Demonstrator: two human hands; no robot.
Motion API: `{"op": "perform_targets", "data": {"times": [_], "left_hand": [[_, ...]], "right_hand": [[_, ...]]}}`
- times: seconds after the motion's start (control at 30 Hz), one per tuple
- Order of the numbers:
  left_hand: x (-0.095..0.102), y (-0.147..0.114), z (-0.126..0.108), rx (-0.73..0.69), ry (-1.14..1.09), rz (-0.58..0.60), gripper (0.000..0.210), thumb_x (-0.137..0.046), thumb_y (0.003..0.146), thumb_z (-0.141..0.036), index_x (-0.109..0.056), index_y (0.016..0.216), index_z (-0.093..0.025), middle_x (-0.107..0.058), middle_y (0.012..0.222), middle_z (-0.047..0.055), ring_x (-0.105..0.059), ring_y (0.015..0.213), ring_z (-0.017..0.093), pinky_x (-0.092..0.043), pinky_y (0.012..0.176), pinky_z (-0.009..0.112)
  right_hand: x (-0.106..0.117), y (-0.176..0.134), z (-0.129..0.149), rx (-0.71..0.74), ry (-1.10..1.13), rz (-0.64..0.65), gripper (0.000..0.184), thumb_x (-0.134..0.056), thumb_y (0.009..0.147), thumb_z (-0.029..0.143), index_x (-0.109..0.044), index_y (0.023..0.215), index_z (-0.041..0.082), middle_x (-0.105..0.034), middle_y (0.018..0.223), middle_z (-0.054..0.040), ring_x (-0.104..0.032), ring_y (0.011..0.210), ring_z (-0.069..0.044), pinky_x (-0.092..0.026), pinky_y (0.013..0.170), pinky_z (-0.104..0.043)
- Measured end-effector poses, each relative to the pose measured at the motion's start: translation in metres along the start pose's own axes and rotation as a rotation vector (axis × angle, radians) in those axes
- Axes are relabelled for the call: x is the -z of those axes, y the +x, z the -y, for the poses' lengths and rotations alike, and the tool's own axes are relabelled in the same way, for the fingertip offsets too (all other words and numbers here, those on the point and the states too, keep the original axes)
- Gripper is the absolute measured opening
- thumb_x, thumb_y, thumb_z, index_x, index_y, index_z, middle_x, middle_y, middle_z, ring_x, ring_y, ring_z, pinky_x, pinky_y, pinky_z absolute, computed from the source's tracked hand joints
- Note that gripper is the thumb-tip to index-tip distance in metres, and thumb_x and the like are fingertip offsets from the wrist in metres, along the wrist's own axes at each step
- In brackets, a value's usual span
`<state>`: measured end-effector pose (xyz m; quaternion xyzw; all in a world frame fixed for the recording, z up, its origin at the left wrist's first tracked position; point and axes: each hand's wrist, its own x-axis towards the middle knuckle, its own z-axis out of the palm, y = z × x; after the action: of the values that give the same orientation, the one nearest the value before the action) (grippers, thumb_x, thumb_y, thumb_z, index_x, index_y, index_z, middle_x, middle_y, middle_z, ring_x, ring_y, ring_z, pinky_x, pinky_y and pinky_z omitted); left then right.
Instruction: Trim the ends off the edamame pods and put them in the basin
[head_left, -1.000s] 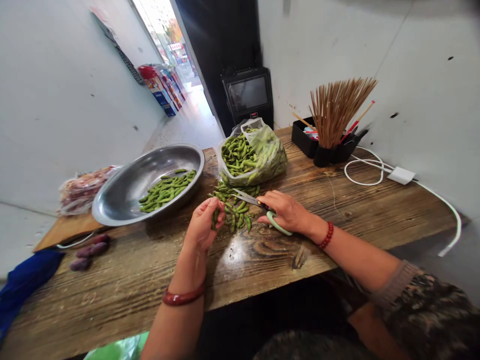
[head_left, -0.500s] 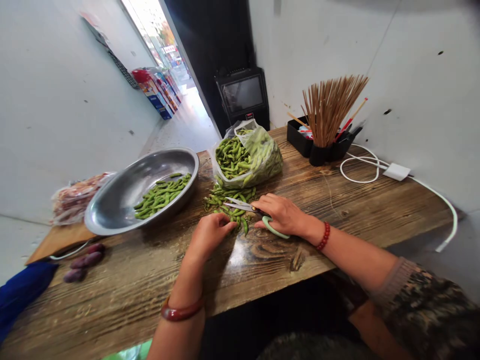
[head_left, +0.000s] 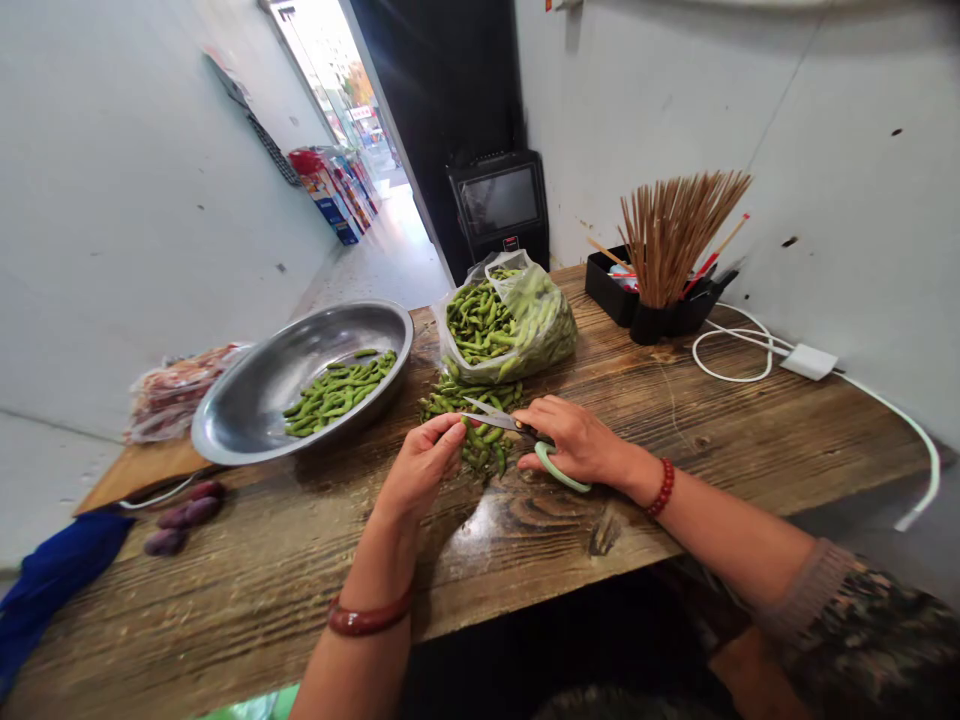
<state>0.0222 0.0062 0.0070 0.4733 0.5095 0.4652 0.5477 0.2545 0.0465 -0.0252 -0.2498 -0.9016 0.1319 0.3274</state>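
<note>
My right hand is wrapped round the pale green handles of a pair of scissors, whose blades stand apart and point left. My left hand is closed in a pinch on a green soybean pod, mostly hidden by the fingers, right at the lower blade's tip. Loose soybean pods lie in a pile on the table beneath and behind the blades. Beyond the pile sits a clear plastic bag full of pods. To the left, a wide metal basin holds more pods along its right side.
A black organizer with a bundle of thin sticks stands at the back right, beside a white cable. Several purplish-red oval things, a blue cloth and a bagged reddish item lie at the left of the wooden table.
My left hand has lifted from the pile's front edge up to the scissor tips, now with a pod pinched in it. The scissors stay apart at the blades. The view has shifted slightly.
</note>
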Motion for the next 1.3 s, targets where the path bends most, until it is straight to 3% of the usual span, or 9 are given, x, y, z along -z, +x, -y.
{"op": "perform_targets", "data": {"times": [0.1, 0.23, 0.43, 0.6, 0.7, 0.8, 1.0, 1.17, 1.3], "left_hand": [[-0.002, 0.0, 0.003, 0.016, -0.054, 0.068, 0.03, -0.071, 0.076, -0.041, -0.065, 0.09, -0.015, -0.028, 0.051, -0.009, -0.019, 0.042, 0.005, -0.015, 0.04, 0.019], [-0.004, 0.0, 0.004, -0.005, 0.055, 0.096, 0.031, -0.067, 0.081, -0.042, -0.066, 0.095, -0.014, -0.028, 0.052, -0.008, -0.019, 0.045, 0.006, -0.014, 0.042, 0.02], [-0.011, 0.001, 0.003, -0.114, 0.334, 0.1, 0.03, -0.06, 0.084, -0.04, -0.072, 0.094, -0.015, -0.049, 0.062, -0.002, -0.035, 0.055, 0.01, -0.028, 0.049, 0.02], [-0.014, 0.001, 0.002, -0.161, 0.383, 0.071, 0.026, -0.062, 0.081, -0.037, -0.073, 0.092, -0.016, -0.059, 0.071, 0.001, -0.045, 0.064, 0.013, -0.035, 0.056, 0.022], [-0.015, 0.0, 0.003, -0.091, 0.339, 0.072, 0.028, -0.061, 0.081, -0.039, -0.072, 0.092, -0.016, -0.045, 0.055, -0.004, -0.032, 0.051, 0.01, -0.027, 0.048, 0.021], [-0.014, -0.001, 0.003, -0.053, 0.312, 0.082, 0.028, -0.061, 0.081, -0.04, -0.071, 0.09, -0.015, -0.039, 0.053, -0.006, -0.027, 0.048, 0.009, -0.022, 0.044, 0.021], [-0.01, 0.0, 0.001, -0.035, 0.224, 0.083, 0.029, -0.065, 0.08, -0.043, -0.064, 0.08, -0.015, -0.036, 0.053, -0.006, -0.027, 0.047, 0.007, -0.02, 0.043, 0.02], [-0.007, 0.001, 0.0, 0.041, -0.102, 0.049, 0.024, -0.069, 0.077, -0.037, -0.057, 0.084, -0.017, -0.034, 0.052, -0.009, -0.023, 0.041, 0.004, -0.016, 0.039, 0.016], [-0.005, 0.002, -0.002, 0.043, -0.251, -0.013, 0.023, -0.071, 0.071, -0.024, -0.053, 0.083, -0.018, -0.045, 0.056, -0.008, -0.028, 0.04, 0.003, -0.018, 0.038, 0.014]], "right_hand": [[0.0, 0.0, 0.001, 0.013, 0.031, 0.021, 0.051, -0.07, 0.082, 0.04, -0.053, 0.121, 0.012, -0.061, 0.096, -0.0111, -0.053, 0.087, -0.024, -0.048, 0.077, -0.038], [-0.002, 0.0, 0.0, 0.025, 0.059, 0.022, 0.054, -0.073, 0.079, 0.039, -0.053, 0.122, 0.013, -0.061, 0.097, -0.0113, -0.054, 0.088, -0.024, -0.048, 0.078, -0.039], [-0.005, 0.0, 0.0, 0.018, 0.088, 0.02, 0.054, -0.073, 0.079, 0.041, -0.054, 0.122, 0.014, -0.061, 0.097, -0.0102, -0.054, 0.088, -0.023, -0.048, 0.079, -0.037], [-0.006, -0.001, -0.001, 0.015, 0.071, 0.019, 0.053, -0.071, 0.08, 0.042, -0.054, 0.121, 0.013, -0.061, 0.097, -0.0099, -0.054, 0.088, -0.023, -0.048, 0.079, -0.037], [-0.006, -0.002, -0.001, 0.017, 0.055, 0.015, 0.05, -0.07, 0.082, 0.04, -0.054, 0.121, 0.014, -0.061, 0.097, -0.0102, -0.054, 0.088, -0.023, -0.048, 0.079, -0.037], [-0.005, -0.001, -0.001, 0.028, 0.04, 0.017, 0.047, -0.07, 0.082, 0.037, -0.055, 0.119, 0.013, -0.062, 0.096, -0.011, -0.054, 0.087, -0.023, -0.049, 0.077, -0.037], [-0.005, 0.0, 0.0, 0.005, -0.003, 0.041, 0.041, -0.068, 0.084, 0.035, -0.055, 0.118, 0.014, -0.063, 0.097, -0.0102, -0.056, 0.088, -0.023, -0.049, 0.078, -0.035], [-0.005, -0.001, -0.003, -0.051, -0.018, -0.025, 0.041, -0.068, 0.085, 0.037, -0.056, 0.115, 0.013, -0.063, 0.094, -0.0102, -0.055, 0.086, -0.023, -0.048, 0.077, -0.035], [-0.003, 0.0, -0.002, -0.049, 0.004, -0.057, 0.047, -0.069, 0.082, 0.042, -0.054, 0.115, 0.013, -0.06, 0.092, -0.0097, -0.053, 0.085, -0.023, -0.047, 0.075, -0.036]]}}
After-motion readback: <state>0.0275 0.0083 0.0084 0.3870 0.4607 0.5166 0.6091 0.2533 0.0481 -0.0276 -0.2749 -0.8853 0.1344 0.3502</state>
